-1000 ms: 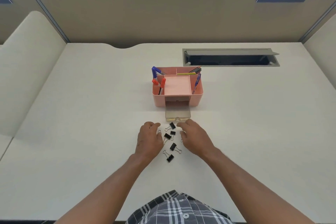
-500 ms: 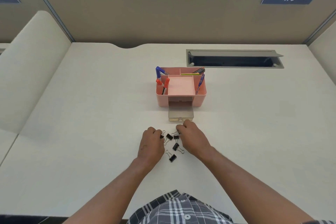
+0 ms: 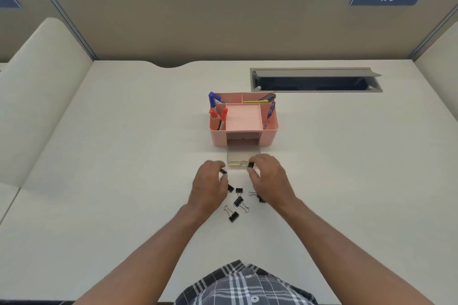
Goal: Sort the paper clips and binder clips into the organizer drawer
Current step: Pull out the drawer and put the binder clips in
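Your left hand pinches a black binder clip between its fingertips, just short of the drawer's front left corner. Your right hand grips a second black clip the same way, and that one sits right at the front edge of the drawer. The drawer is pulled out toward you from the pink organizer, its clear tray open; something pale yellow shows at its front lip, too blurred to name. Between your wrists, loose binder clips lie scattered on the cream desk: one by your left palm, one in the middle, one lower down with its wire handles splayed, one half hidden under your right hand. Up in the organizer, blue and red markers stand in the left compartments, pencils in the back right one.
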Demonstrator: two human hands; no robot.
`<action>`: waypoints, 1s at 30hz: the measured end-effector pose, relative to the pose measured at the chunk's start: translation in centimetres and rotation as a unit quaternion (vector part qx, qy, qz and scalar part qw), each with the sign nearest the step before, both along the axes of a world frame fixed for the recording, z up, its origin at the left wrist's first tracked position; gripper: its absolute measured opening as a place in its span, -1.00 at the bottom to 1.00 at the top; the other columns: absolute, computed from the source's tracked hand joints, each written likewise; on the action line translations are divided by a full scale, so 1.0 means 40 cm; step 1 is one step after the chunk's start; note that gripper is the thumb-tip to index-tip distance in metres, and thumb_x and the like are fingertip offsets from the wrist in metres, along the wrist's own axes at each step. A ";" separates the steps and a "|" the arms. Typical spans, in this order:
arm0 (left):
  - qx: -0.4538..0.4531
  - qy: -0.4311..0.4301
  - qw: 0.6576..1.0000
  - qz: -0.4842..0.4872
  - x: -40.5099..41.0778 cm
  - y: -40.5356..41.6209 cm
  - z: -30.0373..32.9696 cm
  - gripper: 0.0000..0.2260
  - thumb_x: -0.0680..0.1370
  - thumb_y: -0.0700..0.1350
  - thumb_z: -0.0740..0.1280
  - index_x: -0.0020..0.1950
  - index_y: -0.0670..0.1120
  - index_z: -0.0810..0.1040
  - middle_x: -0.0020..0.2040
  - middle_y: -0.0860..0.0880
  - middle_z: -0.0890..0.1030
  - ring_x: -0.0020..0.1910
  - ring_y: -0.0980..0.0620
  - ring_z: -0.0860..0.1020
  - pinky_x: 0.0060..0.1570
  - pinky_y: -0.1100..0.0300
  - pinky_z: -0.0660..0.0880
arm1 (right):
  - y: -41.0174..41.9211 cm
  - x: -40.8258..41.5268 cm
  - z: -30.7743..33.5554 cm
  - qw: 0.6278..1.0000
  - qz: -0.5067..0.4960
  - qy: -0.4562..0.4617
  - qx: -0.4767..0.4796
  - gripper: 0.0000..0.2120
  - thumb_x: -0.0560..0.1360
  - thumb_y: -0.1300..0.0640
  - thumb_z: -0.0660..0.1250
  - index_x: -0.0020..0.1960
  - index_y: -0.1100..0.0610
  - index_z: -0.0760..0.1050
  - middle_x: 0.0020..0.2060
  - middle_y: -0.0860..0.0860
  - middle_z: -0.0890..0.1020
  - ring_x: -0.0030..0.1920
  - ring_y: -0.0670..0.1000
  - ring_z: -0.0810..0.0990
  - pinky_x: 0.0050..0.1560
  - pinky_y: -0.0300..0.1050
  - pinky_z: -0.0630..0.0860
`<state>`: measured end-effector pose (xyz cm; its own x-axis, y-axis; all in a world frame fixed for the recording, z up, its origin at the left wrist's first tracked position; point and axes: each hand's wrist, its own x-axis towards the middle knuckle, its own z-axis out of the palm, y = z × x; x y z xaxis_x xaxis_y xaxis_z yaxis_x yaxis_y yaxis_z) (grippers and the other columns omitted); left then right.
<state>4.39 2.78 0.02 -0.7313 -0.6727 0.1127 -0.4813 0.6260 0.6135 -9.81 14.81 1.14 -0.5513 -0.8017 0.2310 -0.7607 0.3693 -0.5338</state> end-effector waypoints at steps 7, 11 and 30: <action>-0.035 -0.025 0.998 -0.042 -0.158 -0.052 0.058 -0.85 0.51 -0.22 0.37 0.07 -0.11 0.53 0.02 -0.07 0.59 -0.02 -0.06 0.54 -0.06 0.06 0.54 | -0.086 -0.076 0.030 0.997 -0.021 -0.011 0.074 -0.90 0.49 0.25 0.35 -0.07 0.29 0.59 -0.13 0.16 0.59 -0.08 0.17 0.54 -0.13 0.01 0.50; -0.023 -0.025 0.998 -0.054 -0.169 -0.056 0.043 -0.73 0.51 -0.23 0.38 0.20 -0.11 0.51 0.09 -0.07 0.61 0.06 -0.06 0.54 0.02 0.09 0.53 | -0.087 -0.079 0.023 0.997 -0.006 -0.015 0.072 -0.89 0.48 0.27 0.37 -0.02 0.29 0.60 -0.07 0.14 0.61 -0.05 0.16 0.56 -0.08 0.04 0.54; -0.020 -0.114 0.992 -0.054 0.021 0.056 -0.075 -0.89 0.53 -0.17 0.32 0.01 -0.16 0.58 -0.03 -0.09 0.49 -0.02 -0.08 0.46 -0.07 0.06 0.49 | -0.006 0.082 -0.059 0.979 0.033 -0.001 0.201 -0.82 0.54 0.12 0.22 -0.06 0.17 0.56 -0.16 0.12 0.57 -0.06 0.18 0.48 -0.12 0.05 0.42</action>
